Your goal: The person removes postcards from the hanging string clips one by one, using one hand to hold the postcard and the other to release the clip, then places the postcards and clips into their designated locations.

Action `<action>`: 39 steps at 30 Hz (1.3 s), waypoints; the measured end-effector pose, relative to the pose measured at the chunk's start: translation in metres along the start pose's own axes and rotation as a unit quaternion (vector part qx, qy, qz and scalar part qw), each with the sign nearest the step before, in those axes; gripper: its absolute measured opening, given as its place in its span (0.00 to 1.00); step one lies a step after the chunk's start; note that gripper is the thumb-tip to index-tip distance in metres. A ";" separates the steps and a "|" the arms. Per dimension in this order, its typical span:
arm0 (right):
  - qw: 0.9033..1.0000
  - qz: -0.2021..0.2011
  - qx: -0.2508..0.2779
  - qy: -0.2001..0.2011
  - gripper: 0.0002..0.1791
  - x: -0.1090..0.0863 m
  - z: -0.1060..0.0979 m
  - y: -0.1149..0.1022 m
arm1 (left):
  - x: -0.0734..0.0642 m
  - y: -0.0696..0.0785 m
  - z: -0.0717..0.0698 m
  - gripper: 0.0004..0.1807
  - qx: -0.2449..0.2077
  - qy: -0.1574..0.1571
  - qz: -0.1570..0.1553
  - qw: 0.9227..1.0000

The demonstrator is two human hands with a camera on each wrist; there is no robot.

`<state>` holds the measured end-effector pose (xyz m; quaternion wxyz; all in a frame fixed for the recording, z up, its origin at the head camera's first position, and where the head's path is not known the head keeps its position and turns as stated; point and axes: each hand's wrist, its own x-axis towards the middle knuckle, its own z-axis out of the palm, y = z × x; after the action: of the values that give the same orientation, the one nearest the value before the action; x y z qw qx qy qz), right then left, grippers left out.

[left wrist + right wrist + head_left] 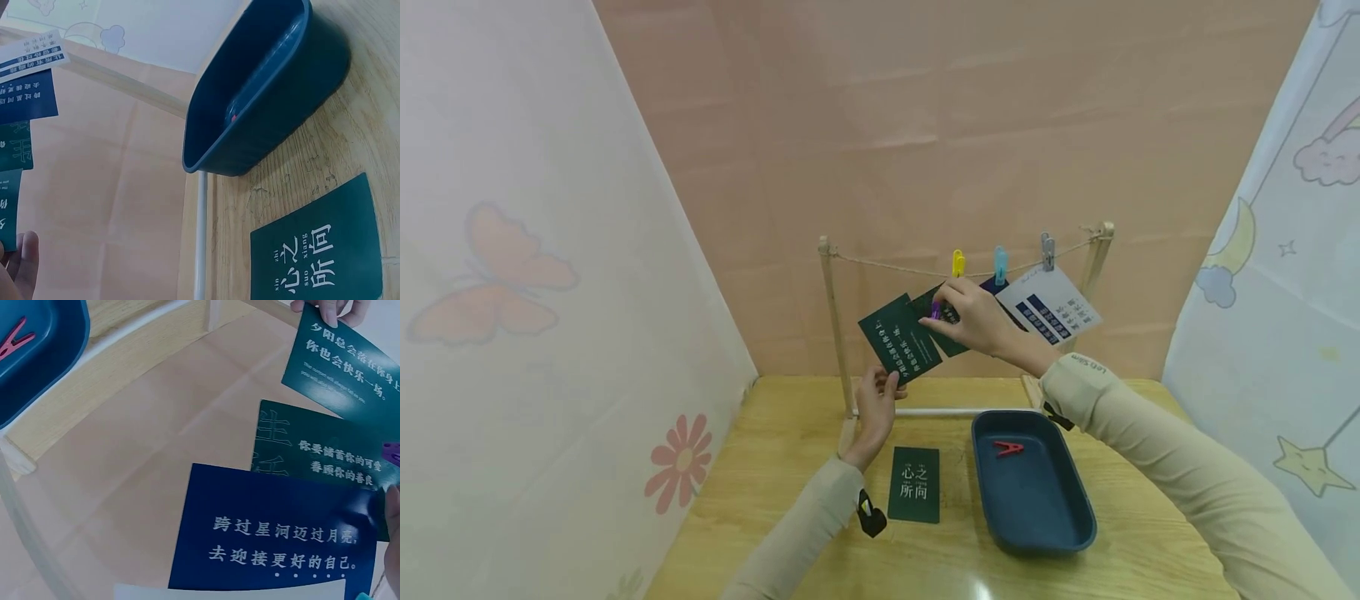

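Note:
My left hand (876, 408) pinches the lower edge of a dark green card (897, 337) with white writing, held tilted below the string (887, 265). My right hand (983, 321) holds a purple clothespin (935, 311) between thumb and fingers, beside that card's upper right edge. Behind the right hand hangs a second green card (312, 447), under a yellow clothespin (958, 262). Farther right, a navy card (275, 534) hangs by a light blue clothespin (1000, 265), and a white card (1048, 302) by a grey one. The right hand partly covers the hanging cards in the head view.
A blue tray (1086, 508) with a red clothespin (1008, 448) inside stands on the wooden table. Left of it lies another green card (914, 485). Wooden posts (837, 325) carry the string, with a white bar (940, 412) low between them. Printed cloth walls stand at both sides.

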<state>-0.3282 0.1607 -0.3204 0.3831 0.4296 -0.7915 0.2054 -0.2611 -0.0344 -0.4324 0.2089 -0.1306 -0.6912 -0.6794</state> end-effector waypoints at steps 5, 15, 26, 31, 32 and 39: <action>0.999 0.018 -0.003 -0.048 0.18 -0.006 0.002 -0.002 | -0.004 -0.006 -0.002 0.07 0.010 0.004 -0.007 1.000; 0.992 0.061 0.000 -0.111 0.16 -0.021 0.008 0.001 | -0.007 -0.012 -0.012 0.08 0.012 -0.020 -0.016 1.000; 0.988 0.075 0.009 -0.133 0.16 -0.032 0.014 0.001 | -0.006 -0.037 -0.013 0.07 0.012 -0.016 -0.031 0.999; 0.987 0.074 0.004 -0.142 0.15 -0.034 0.014 0.004 | -0.006 -0.059 -0.012 0.08 0.006 -0.012 -0.046 0.999; 0.987 0.074 0.006 -0.143 0.15 -0.035 0.014 0.004 | -0.007 -0.061 -0.012 0.08 0.005 -0.010 -0.051 0.999; 0.983 0.084 0.013 -0.164 0.16 -0.040 0.014 0.006 | -0.013 -0.067 -0.010 0.06 0.036 -0.008 -0.051 0.998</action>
<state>-0.3256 0.1757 -0.3600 0.2240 0.3945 -0.8740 0.1744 -0.2795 -0.0458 -0.4976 0.1735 -0.0931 -0.7225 -0.6628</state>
